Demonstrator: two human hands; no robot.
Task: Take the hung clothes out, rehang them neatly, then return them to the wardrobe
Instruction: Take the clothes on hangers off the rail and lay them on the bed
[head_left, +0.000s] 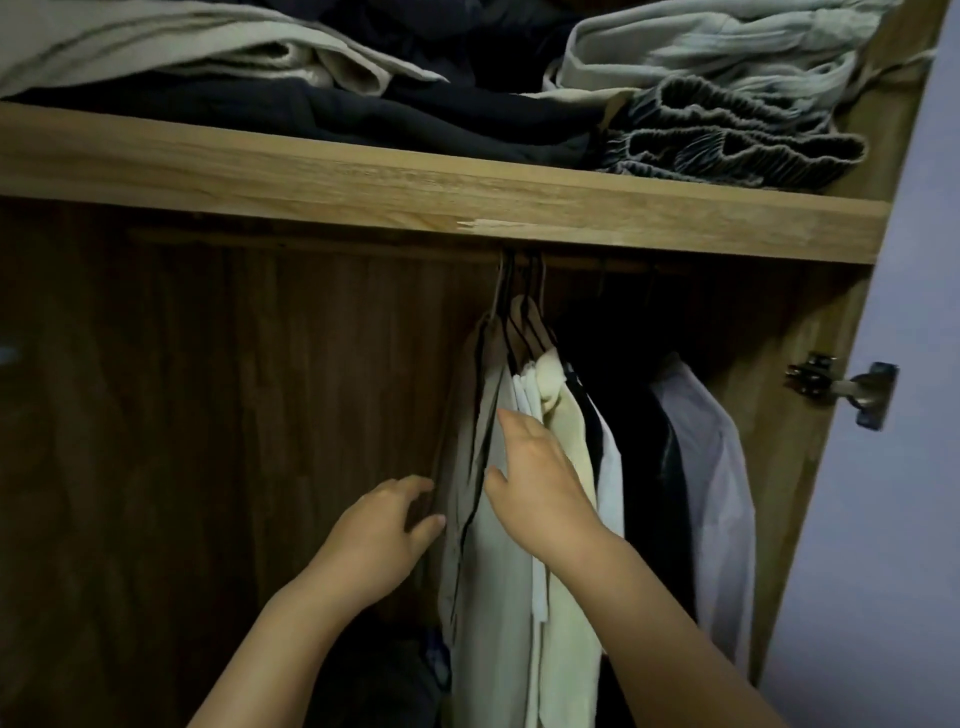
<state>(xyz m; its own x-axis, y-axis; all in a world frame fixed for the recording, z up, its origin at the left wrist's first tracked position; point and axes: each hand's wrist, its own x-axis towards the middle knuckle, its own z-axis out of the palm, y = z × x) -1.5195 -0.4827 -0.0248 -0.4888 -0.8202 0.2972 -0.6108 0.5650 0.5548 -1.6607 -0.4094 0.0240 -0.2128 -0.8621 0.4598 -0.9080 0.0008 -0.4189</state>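
Several garments hang on hangers (524, 312) from a rail under the wardrobe's wooden shelf (415, 192). From left come a grey-beige garment (465, 415), white pieces (511, 597), a cream one (571, 597), dark clothes (649, 467) and a pale shirt (717, 493). My left hand (379, 540) curls its fingers round the left edge of the grey-beige garment. With fingers fairly straight, my right hand (535, 478) lies against the white and cream pieces, its fingertips between the grey-beige and white cloth.
Folded clothes are piled on the shelf above, a dark stack (311, 114) and pale and grey pieces (727, 104). The wardrobe's back panel (208, 389) is bare on the left. A door hinge (836, 387) sits on the right side wall. Dark items lie at the bottom (374, 675).
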